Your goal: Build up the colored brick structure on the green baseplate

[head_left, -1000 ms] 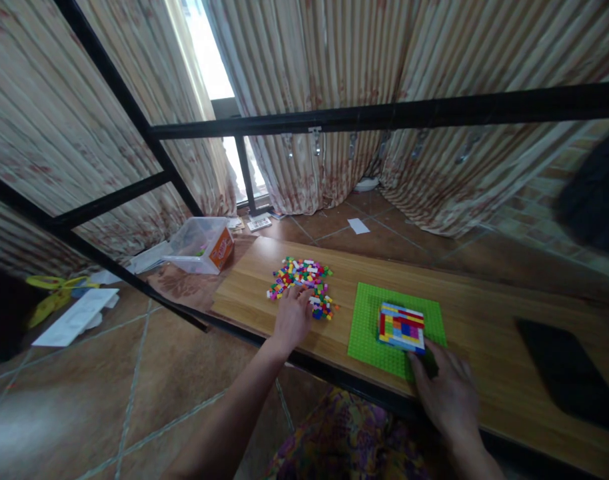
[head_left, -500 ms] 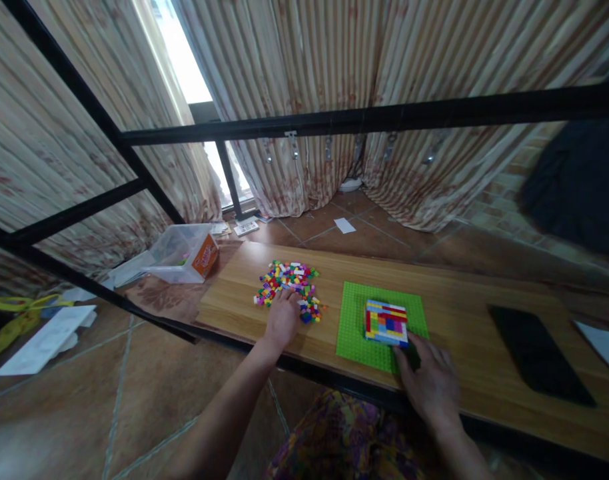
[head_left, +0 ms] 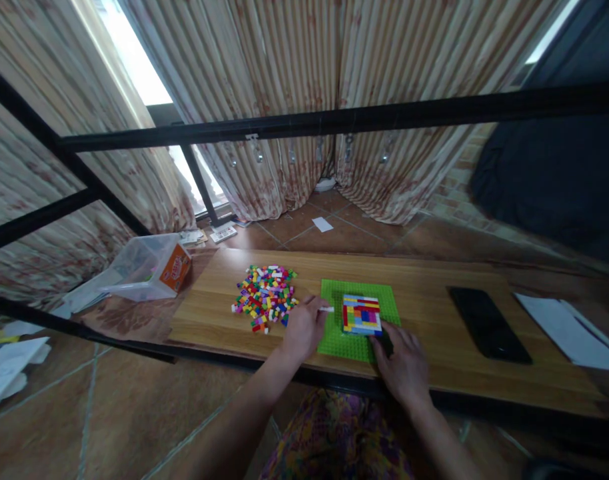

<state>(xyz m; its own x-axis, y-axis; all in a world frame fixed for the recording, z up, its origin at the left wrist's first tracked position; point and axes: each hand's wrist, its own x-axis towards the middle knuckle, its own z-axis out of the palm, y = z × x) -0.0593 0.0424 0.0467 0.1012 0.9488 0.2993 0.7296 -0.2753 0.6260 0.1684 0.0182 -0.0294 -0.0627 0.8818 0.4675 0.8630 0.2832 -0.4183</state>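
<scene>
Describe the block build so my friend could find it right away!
Find the long wooden table; a green studded plate lies near its middle. On that plate is the block build, with the right hand by its near right corner. Unlike the loose bricks heaped to the left, its bricks are joined into one neat, colourful block.

The bricks (head_left: pixel 267 293) and studded baseplate (head_left: pixel 352 348) look plastic — the tabletop (head_left: pixel 424 327) smooth, faintly glossy wood, the curtains (head_left: pixel 294 67) cloth.
</scene>
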